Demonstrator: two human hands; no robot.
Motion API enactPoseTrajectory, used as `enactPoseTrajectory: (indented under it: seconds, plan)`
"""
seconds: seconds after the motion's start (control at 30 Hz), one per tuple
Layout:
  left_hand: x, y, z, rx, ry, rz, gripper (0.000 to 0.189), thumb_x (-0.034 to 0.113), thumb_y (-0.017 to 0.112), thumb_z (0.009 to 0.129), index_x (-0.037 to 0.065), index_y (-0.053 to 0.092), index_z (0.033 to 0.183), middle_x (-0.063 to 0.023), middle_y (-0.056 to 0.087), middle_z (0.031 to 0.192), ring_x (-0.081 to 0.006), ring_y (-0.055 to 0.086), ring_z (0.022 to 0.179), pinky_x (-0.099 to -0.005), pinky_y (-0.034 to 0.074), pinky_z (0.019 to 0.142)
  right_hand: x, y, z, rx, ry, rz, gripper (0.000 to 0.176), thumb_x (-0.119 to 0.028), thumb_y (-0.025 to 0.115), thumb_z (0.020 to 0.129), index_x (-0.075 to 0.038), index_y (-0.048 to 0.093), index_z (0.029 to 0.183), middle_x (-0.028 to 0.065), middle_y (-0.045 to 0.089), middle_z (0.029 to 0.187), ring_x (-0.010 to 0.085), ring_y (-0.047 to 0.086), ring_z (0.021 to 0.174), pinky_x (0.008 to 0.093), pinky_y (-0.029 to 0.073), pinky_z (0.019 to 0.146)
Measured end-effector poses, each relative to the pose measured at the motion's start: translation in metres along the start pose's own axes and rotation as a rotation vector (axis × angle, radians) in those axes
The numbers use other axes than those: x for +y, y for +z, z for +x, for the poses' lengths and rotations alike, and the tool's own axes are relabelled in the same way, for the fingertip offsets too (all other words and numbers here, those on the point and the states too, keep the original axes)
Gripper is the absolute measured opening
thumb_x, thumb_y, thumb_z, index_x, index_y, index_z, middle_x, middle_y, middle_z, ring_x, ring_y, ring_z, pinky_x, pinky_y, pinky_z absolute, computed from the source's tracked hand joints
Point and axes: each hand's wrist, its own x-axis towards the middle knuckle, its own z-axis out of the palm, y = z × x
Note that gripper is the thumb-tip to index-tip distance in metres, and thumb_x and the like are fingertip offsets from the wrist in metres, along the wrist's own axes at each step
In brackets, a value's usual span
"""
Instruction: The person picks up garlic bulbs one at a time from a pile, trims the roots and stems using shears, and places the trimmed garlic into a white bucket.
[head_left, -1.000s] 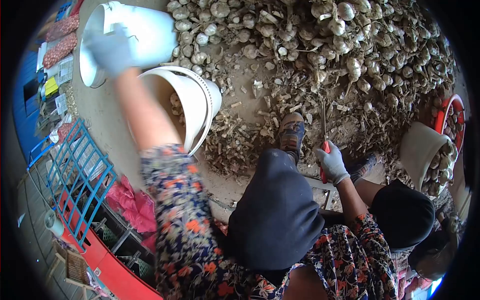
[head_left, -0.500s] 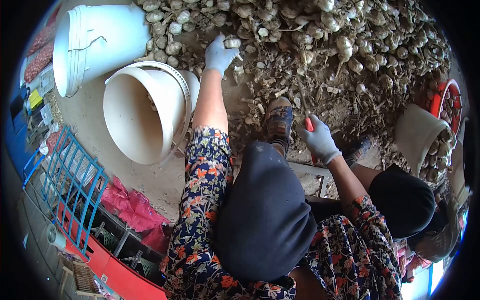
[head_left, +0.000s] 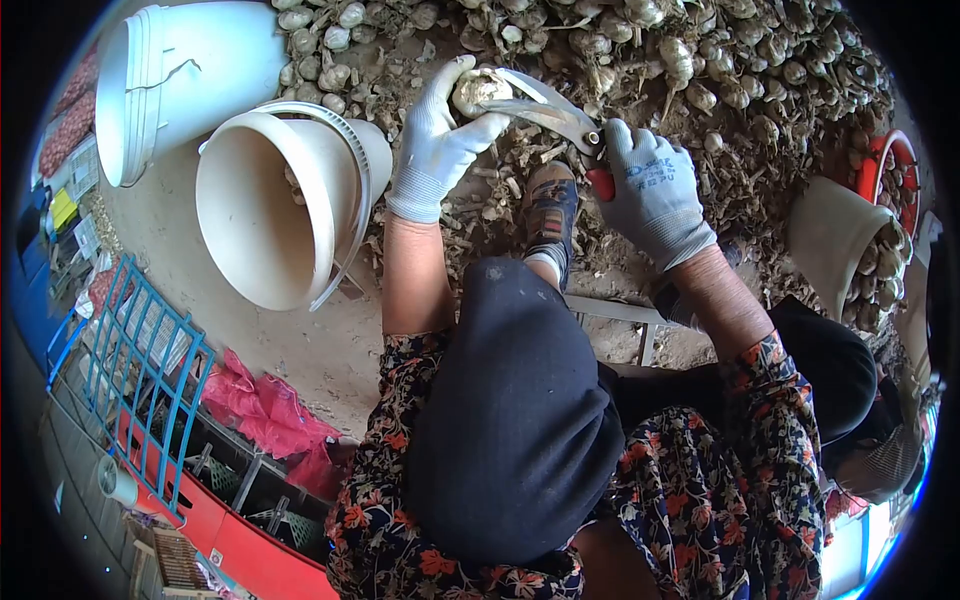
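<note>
My left hand (head_left: 432, 150), in a pale glove, grips a garlic bulb (head_left: 478, 92) between thumb and fingers. In my gloved right hand (head_left: 655, 190) are red-handled shears (head_left: 560, 118), my fingers wrapped round the grips. The blades are spread and lie against the bulb, one on its far side and one across its near side. Below both hands, garlic stalk trimmings (head_left: 510, 195) litter the ground. A heap of garlic bulbs (head_left: 740, 60) lies just beyond them.
Two white buckets lie tipped at the left, one nearer (head_left: 265, 215) and one farther (head_left: 205, 85). A tipped pale bucket (head_left: 835, 235) and a red bucket (head_left: 890, 165) at the right hold garlic. A blue metal rack (head_left: 150, 370) and pink mesh sacks (head_left: 262, 405) are at the lower left.
My left hand has drawn the garlic bulb nearer and turned it. My right hand has risen with the shears, whose blades now open and meet the bulb.
</note>
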Motion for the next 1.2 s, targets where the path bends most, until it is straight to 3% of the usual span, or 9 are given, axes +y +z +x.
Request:
enactPoseTrajectory:
  seconds: [0.27, 0.4, 0.47, 0.6, 0.63, 0.73, 0.9, 1.03, 1.2]
  plan:
    - [0.007, 0.007, -0.009, 0.101, 0.225, 0.655, 0.055, 0.008, 0.080, 0.061, -0.002, 0.055, 0.110, -0.0153, 0.065, 0.094, -0.0217, 0.065, 0.085, -0.0319, 0.053, 0.076, -0.002, 0.008, 0.002, 0.037, -0.070, 0.007, 0.036, -0.026, 0.062, 0.080, -0.004, 0.047, 0.105, 0.0158, 0.058, 0.087, 0.0334, 0.061, 0.081, 0.0455, 0.046, 0.073]
    - [0.010, 0.006, -0.006, 0.021, 0.198, 0.734, 0.050, 0.003, 0.077, 0.066, -0.004, 0.057, 0.112, -0.0078, 0.065, 0.097, -0.0122, 0.062, 0.086, -0.0257, 0.051, 0.079, 0.005, 0.016, 0.001, -0.084, -0.103, 0.054, 0.031, -0.024, 0.062, 0.080, -0.004, 0.047, 0.098, 0.0152, 0.058, 0.080, 0.0336, 0.062, 0.074, 0.0456, 0.048, 0.066]
    - [0.002, 0.003, -0.002, 0.032, 0.158, 0.708, 0.049, 0.016, 0.081, 0.061, 0.002, 0.059, 0.103, -0.0129, 0.066, 0.088, -0.0230, 0.066, 0.080, -0.0321, 0.053, 0.074, 0.006, 0.024, 0.002, -0.066, -0.103, 0.118, 0.030, -0.023, 0.061, 0.080, -0.003, 0.046, 0.096, 0.0173, 0.059, 0.078, 0.0360, 0.062, 0.069, 0.0459, 0.050, 0.061]
    - [-0.015, -0.002, -0.002, -0.001, -0.025, 0.533, 0.045, 0.015, 0.080, 0.064, 0.000, 0.061, 0.102, -0.0082, 0.068, 0.092, -0.0136, 0.065, 0.081, -0.0294, 0.053, 0.073, 0.001, 0.047, -0.003, -0.144, -0.024, 0.230, 0.030, -0.030, 0.056, 0.087, -0.003, 0.047, 0.095, 0.0178, 0.064, 0.076, 0.0349, 0.066, 0.071, 0.0466, 0.050, 0.064]
    - [0.000, 0.003, -0.010, -0.101, -0.123, 0.137, 0.039, 0.010, 0.078, 0.068, -0.001, 0.062, 0.101, -0.0058, 0.068, 0.094, -0.0117, 0.064, 0.082, -0.0270, 0.053, 0.075, 0.006, 0.061, -0.003, -0.097, 0.032, 0.305, 0.027, -0.028, 0.054, 0.089, -0.003, 0.047, 0.094, 0.0178, 0.064, 0.072, 0.0358, 0.065, 0.069, 0.0474, 0.051, 0.065]
    - [0.010, 0.000, -0.016, -0.260, -0.200, 0.143, 0.036, 0.004, 0.077, 0.068, -0.002, 0.062, 0.100, -0.0051, 0.067, 0.092, -0.0117, 0.063, 0.083, -0.0248, 0.053, 0.077, 0.029, 0.070, -0.013, -0.140, 0.018, 0.277, 0.025, -0.027, 0.054, 0.090, -0.003, 0.047, 0.093, 0.0188, 0.064, 0.072, 0.0383, 0.064, 0.067, 0.0463, 0.051, 0.061]
    - [-0.015, -0.010, -0.023, -0.099, -0.124, -0.261, 0.055, 0.000, 0.066, 0.073, -0.003, 0.045, 0.124, -0.0091, 0.057, 0.109, -0.0166, 0.059, 0.092, -0.0272, 0.050, 0.077, 0.024, 0.045, -0.046, -0.146, 0.298, 0.555, 0.029, -0.028, 0.057, 0.086, 0.001, 0.051, 0.086, 0.0262, 0.063, 0.074, 0.0420, 0.064, 0.072, 0.0480, 0.050, 0.068]
    - [-0.023, 0.001, -0.027, -0.092, -0.075, -0.499, 0.052, 0.000, 0.065, 0.073, 0.003, 0.045, 0.121, -0.0117, 0.056, 0.106, -0.0225, 0.060, 0.089, -0.0323, 0.052, 0.075, 0.000, 0.020, -0.061, -0.598, 0.413, 1.055, 0.043, -0.031, 0.065, 0.084, 0.000, 0.055, 0.111, 0.0129, 0.063, 0.092, 0.0196, 0.061, 0.087, 0.0330, 0.047, 0.080]
    - [-0.015, 0.017, -0.034, -0.066, -0.105, -0.469, 0.039, -0.006, 0.063, 0.070, 0.001, 0.050, 0.106, -0.0038, 0.054, 0.091, -0.0136, 0.055, 0.082, -0.0284, 0.049, 0.076, -0.010, 0.048, -0.049, -0.434, 0.185, 1.231, 0.040, -0.033, 0.062, 0.086, 0.001, 0.054, 0.105, 0.0138, 0.062, 0.088, 0.0188, 0.060, 0.084, 0.0335, 0.046, 0.079]
